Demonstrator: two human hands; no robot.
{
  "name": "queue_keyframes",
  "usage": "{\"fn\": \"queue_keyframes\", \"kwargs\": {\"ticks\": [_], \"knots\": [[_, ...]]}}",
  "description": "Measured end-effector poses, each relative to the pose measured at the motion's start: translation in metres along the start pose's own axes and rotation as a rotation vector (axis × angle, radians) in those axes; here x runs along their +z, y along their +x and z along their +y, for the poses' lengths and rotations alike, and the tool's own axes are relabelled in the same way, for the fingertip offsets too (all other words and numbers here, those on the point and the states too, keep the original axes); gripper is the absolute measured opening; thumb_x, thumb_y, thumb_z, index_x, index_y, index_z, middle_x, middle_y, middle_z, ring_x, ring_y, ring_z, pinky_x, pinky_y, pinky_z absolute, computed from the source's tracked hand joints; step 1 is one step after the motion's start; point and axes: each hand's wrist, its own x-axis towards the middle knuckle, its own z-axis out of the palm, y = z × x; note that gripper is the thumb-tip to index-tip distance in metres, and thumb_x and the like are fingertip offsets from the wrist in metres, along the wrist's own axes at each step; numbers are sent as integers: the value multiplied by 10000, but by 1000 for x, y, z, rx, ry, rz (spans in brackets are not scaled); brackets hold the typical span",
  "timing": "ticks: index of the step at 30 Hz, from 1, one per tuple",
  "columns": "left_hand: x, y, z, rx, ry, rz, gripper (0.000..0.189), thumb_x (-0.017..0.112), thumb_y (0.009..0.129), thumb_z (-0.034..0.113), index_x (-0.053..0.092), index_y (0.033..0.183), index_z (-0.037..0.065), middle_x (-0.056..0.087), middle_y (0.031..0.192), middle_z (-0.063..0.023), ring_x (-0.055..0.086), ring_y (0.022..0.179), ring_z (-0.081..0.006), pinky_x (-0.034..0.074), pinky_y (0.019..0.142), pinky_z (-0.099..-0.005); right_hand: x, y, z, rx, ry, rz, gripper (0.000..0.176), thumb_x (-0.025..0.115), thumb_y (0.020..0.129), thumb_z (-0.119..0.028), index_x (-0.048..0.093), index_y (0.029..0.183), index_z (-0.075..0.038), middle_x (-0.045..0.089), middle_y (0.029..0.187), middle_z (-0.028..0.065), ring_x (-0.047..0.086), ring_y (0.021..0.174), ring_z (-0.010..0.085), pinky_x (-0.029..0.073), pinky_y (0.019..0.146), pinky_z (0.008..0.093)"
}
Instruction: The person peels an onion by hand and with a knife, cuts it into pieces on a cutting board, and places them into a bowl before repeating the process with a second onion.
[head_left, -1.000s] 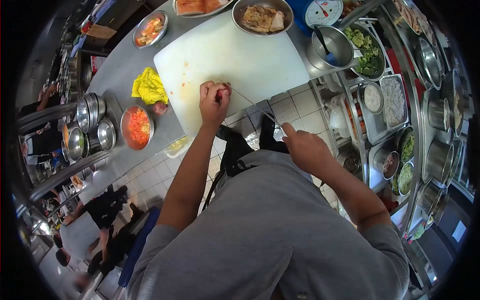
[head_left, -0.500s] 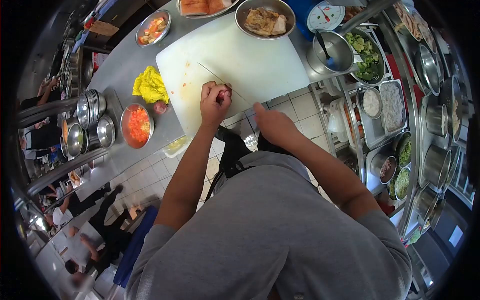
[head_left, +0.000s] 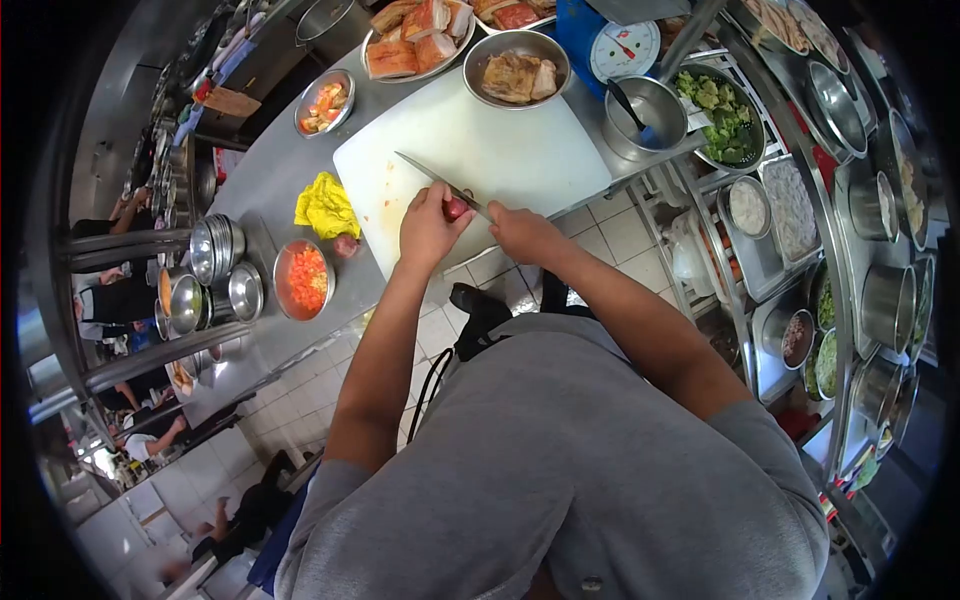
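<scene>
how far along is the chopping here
Looks done: diced red-orange pieces fill much of a round steel bowl.

In hand: the left hand holds a small round purplish-red item over the white cutting board; the right hand has a long steel knife at it.

Probably left: finishing that item, and perhaps the similar uncut-looking reddish one beside the crumpled yellow cloth.

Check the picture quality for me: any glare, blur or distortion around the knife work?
Head view: strong wide-angle bowing, black corners; the white cutting board looks pale and bright, yet the knife blade reads against it. Head view: both hands look fairly sharp, left, right. Head view: lower-left edge is smeared, detail lost.
</scene>
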Motion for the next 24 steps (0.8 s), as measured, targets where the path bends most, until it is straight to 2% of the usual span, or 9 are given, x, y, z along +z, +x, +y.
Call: {"fn": "queue_keyframes", "kwargs": {"ticks": [2,5,9,12,15,18,20,22,24], "knots": [[-3,6,2,-138,6,-133,398,835,747,256,571,959,47,647,909,-129,641,899,-313,523,798,-423,2,-1,-3,2,-2,20,240,532,982,-217,479,1126,-32,677,902,258,659,913,456,510,797,553],[-9,11,17,-156,173,-225,391,829,737,224,588,973,27,659,908,-140,653,879,-316,533,807,-412,-1,-2,-9,58,-17,14,231,533,982,-216,488,1124,-40,680,912,254,663,909,452,513,795,552],[-11,13,15,-192,227,-221,366,818,729,198,609,970,18,660,894,-144,667,890,-280,544,803,-373,-2,-3,-10,77,-22,-1,236,525,985,-224,490,1134,-44,683,937,251,663,927,453,516,807,547],[-20,4,1,-206,-23,-190,361,793,769,141,569,1026,23,644,963,-108,672,957,-212,553,815,-324,0,1,-7,99,-14,-12,248,522,985,-232,494,1143,-43,683,950,251,661,938,453,515,817,546],[-24,-21,-11,-176,-802,7,429,725,817,-17,448,1134,63,645,985,-93,658,978,-162,545,835,-260,-4,3,-3,111,5,-45,261,522,984,-238,503,1160,-46,681,959,253,662,941,452,514,824,546],[-24,-44,-12,-192,-1046,41,450,718,814,-46,440,1150,65,635,1006,-103,658,959,-157,537,874,-262,-23,18,5,53,-60,-47,273,521,985,-242,513,1180,-52,682,954,254,665,936,445,515,821,545],[-1,-48,-35,-190,-1066,27,465,734,802,-45,458,1160,67,622,1060,-111,649,991,-167,529,896,-283,-37,13,-7,-4,-131,-38,278,520,987,-245,518,1189,-55,683,944,253,668,931,440,517,815,544],[22,-45,-54,12,-694,117,482,760,775,-23,486,1163,60,614,1106,-126,645,1009,-194,521,907,-315,-65,6,-41,8,-170,49,275,522,990,-264,513,1166,-53,687,901,242,676,894,433,524,777,542],[25,-46,-46,-31,-550,177,450,781,755,29,543,1136,57,609,1107,-128,640,1005,-225,512,886,-329,-68,2,-57,-12,-143,66,269,519,993,-269,509,1154,-53,687,880,235,678,875,433,527,758,542]]}}
